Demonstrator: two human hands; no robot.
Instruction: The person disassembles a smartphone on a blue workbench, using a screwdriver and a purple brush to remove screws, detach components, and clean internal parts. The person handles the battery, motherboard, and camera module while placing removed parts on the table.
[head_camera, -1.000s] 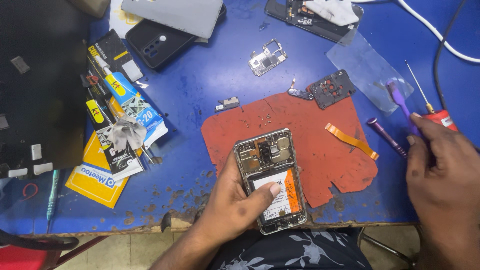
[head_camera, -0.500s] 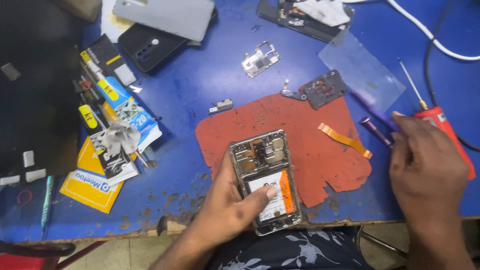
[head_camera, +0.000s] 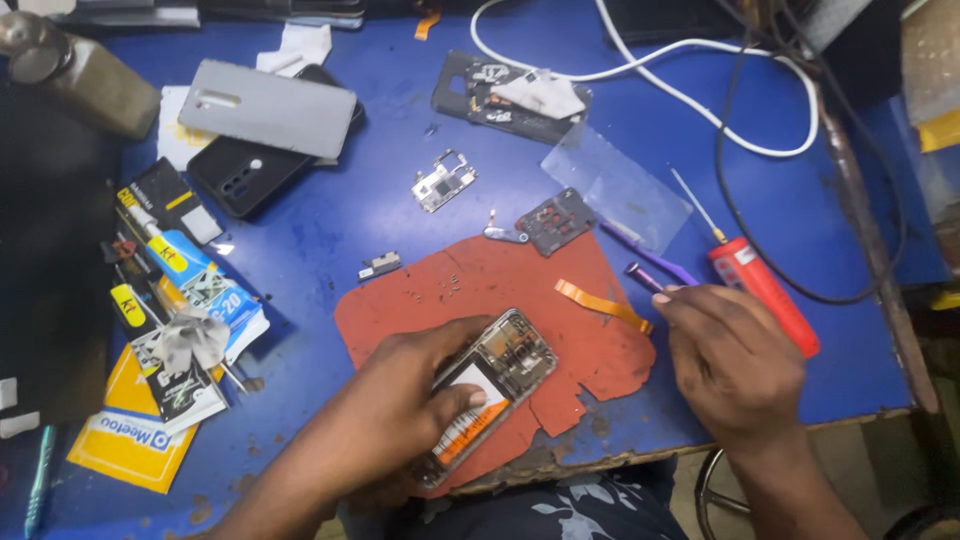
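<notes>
Steadiness matters most here, I judge: the opened phone (head_camera: 490, 385), lying back-off and tilted on the red mat (head_camera: 520, 290) near the front edge of the blue table (head_camera: 330, 220), should stay pinned flat while a tool is fetched. The left hand (head_camera: 400, 410) clamps over its lower half, thumb on the battery. The right hand (head_camera: 730, 365) lies knuckles-up well apart, fingertips (head_camera: 668, 294) at the purple tool (head_camera: 655, 275); I cannot tell whether it grips.

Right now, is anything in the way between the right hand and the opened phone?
Nothing visible blocks it. Between the right hand and the opened phone, held by the left hand, lies only the flat red mat; the orange ribbon cable sits farther up.
</notes>
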